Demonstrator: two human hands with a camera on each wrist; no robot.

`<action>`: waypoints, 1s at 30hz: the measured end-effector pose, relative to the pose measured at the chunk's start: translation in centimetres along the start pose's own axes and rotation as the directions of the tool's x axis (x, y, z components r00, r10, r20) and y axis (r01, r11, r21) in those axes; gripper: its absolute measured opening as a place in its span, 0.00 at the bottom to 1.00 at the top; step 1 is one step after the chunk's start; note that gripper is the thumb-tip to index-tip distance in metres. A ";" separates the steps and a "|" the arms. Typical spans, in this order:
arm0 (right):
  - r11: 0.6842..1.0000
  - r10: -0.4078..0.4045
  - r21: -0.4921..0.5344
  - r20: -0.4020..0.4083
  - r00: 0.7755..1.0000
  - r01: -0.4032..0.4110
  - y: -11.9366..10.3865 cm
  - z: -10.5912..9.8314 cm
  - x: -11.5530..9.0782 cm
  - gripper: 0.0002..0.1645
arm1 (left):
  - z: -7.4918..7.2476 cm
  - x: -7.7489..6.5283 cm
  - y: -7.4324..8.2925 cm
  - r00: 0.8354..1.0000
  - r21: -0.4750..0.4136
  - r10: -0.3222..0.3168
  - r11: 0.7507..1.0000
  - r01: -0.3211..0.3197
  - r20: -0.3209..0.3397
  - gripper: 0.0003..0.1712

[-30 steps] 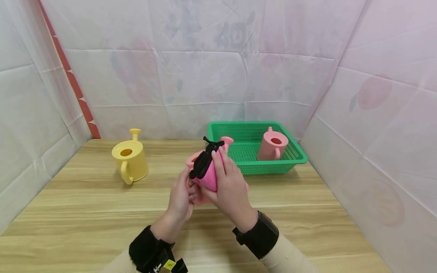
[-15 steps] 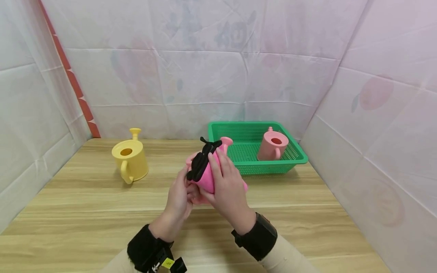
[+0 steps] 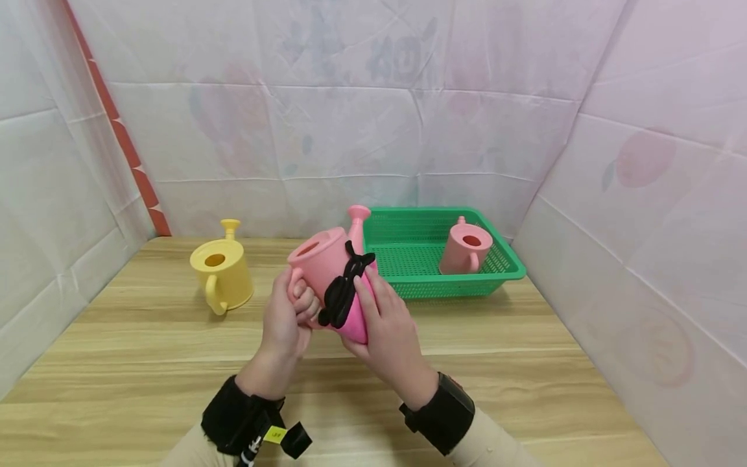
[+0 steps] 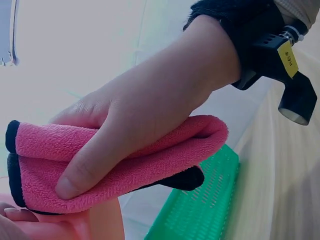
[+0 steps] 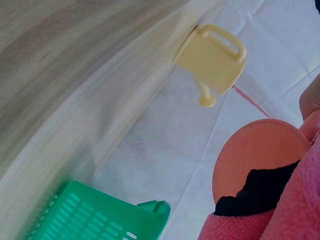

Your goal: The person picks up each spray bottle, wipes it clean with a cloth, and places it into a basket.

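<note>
My left hand [image 3: 284, 321] grips the handle of a pink watering can [image 3: 323, 259], holding it tilted above the table. A folded pink cloth [image 3: 355, 324] with black edging lies against the can's side and lower end. My right hand [image 3: 386, 327] holds this cloth to the can. In the left wrist view, the right thumb [image 4: 82, 172] lies across the folded cloth, while the other fingers are mostly hidden behind it. The can's round base [image 5: 255, 150] shows in the right wrist view, partly covered by the cloth.
A yellow watering can [image 3: 224, 275] stands on the wooden table [image 3: 146, 376] at left. Behind the hands, to the right, sits a green basket [image 3: 432, 287] with another pink watering can [image 3: 463, 250] in it. Printed white sheets [image 3: 350, 130] hang at the back and sides.
The held watering can has swung up and left, and more of its body and top shows. My left hand has moved left with its handle. The right hand stays on the cloth, nearly in place.
</note>
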State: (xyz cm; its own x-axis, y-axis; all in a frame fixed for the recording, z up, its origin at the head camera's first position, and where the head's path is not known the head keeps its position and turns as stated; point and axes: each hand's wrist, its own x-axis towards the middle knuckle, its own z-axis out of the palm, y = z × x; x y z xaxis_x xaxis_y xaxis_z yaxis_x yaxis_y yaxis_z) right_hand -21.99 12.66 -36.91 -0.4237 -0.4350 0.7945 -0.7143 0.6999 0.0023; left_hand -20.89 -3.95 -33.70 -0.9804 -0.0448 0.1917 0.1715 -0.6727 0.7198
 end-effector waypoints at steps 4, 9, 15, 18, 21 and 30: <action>1.000 -0.004 0.017 0.000 1.000 0.004 0.1 0.1 -0.1 0.49 | 0.0 0.0 -0.1 1.000 0.005 -0.010 1.000 0.010 -0.001 0.26; 0.999 0.013 0.031 0.013 1.000 -0.013 0.2 0.2 -0.1 0.50 | -0.1 -0.3 -0.8 0.997 0.089 -0.063 0.994 0.065 -0.035 0.26; 0.999 0.024 0.045 -0.026 0.999 -0.022 0.5 -0.3 0.5 0.52 | 0.4 -0.9 -1.9 0.994 0.156 -0.104 0.982 0.107 -0.030 0.23; 0.999 0.026 0.045 -0.038 0.999 -0.024 0.6 -0.6 1.0 0.52 | 0.5 -1.2 -2.6 0.995 0.164 -0.103 0.981 0.104 -0.017 0.23; 0.999 0.037 0.034 -0.022 0.999 -0.036 0.5 -0.9 1.7 0.50 | 0.5 -1.4 -3.1 0.994 0.179 -0.109 0.978 0.107 0.003 0.25; 1.000 0.030 -0.003 -0.011 0.999 -0.030 0.3 -1.1 2.3 0.48 | 0.3 -1.2 -3.2 0.990 0.201 -0.138 0.971 0.132 0.013 0.28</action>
State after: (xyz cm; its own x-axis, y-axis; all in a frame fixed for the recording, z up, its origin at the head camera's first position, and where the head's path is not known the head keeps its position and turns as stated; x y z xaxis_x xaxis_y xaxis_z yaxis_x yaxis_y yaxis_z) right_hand -22.59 12.47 -34.44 -0.4387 -0.4078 0.8008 -0.6997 0.7141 -0.0196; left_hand -20.24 -1.48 -36.05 -0.9934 0.0578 0.0992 0.0559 -0.5108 0.8579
